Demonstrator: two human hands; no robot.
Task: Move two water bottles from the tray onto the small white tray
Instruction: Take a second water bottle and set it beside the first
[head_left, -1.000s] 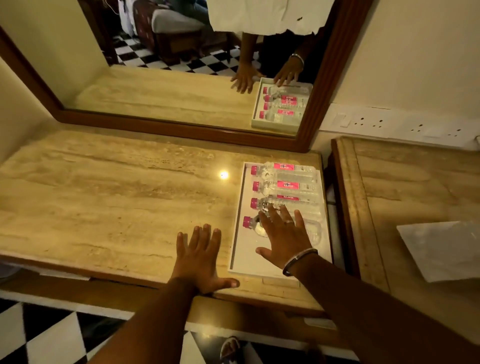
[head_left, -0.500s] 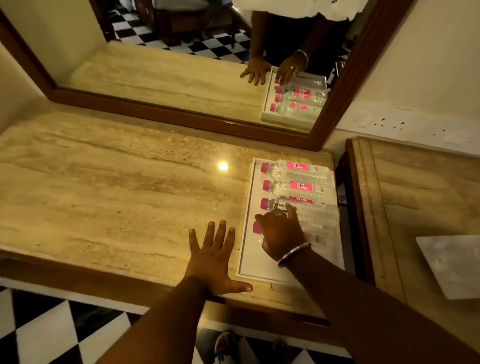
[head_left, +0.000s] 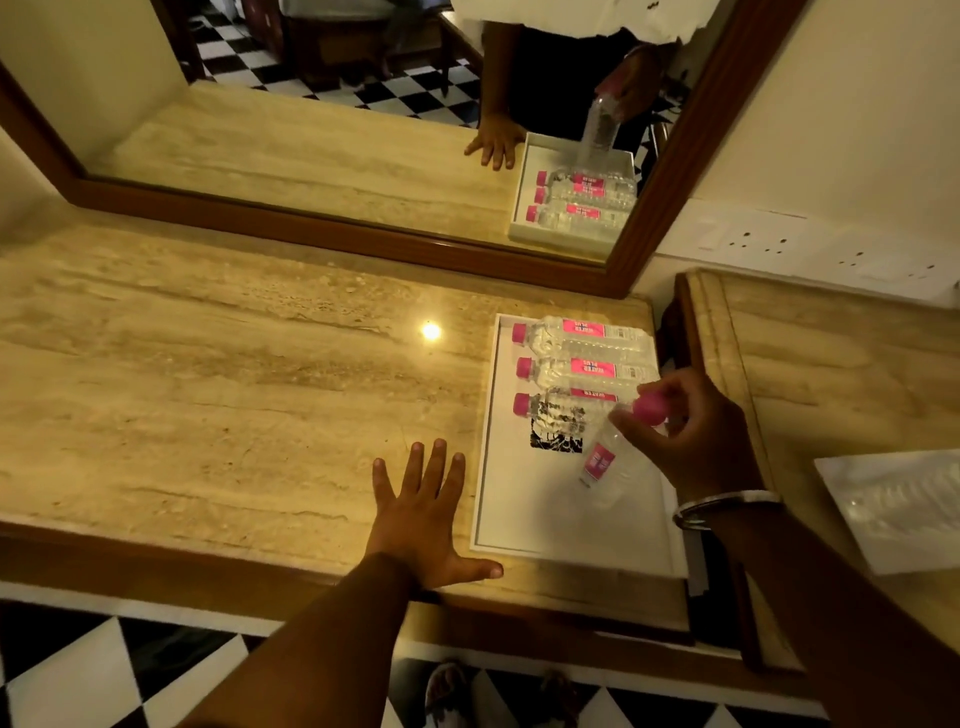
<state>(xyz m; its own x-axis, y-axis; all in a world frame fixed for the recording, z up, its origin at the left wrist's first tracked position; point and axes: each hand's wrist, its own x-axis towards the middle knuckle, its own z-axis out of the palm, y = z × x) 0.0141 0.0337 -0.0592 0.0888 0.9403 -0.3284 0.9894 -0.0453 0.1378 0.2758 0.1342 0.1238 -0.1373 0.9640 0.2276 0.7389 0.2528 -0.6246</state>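
Observation:
A white rectangular tray lies at the right end of the marble counter. Three clear water bottles with pink caps and pink labels lie on their sides in its far half. My right hand grips a fourth water bottle by its pink-capped neck and holds it tilted above the tray's near half. My left hand rests flat, fingers spread, on the counter just left of the tray. The small white tray sits on the neighbouring surface at the right edge.
A wood-framed mirror stands along the back of the counter and reflects the hands and bottles. A narrow gap separates the counter from the right-hand marble surface. Wall sockets are behind it. Checkered floor lies below.
My right hand has closed on the nearest bottle and lifted it off the tray, tilting it upright. My left hand stays flat on the counter.

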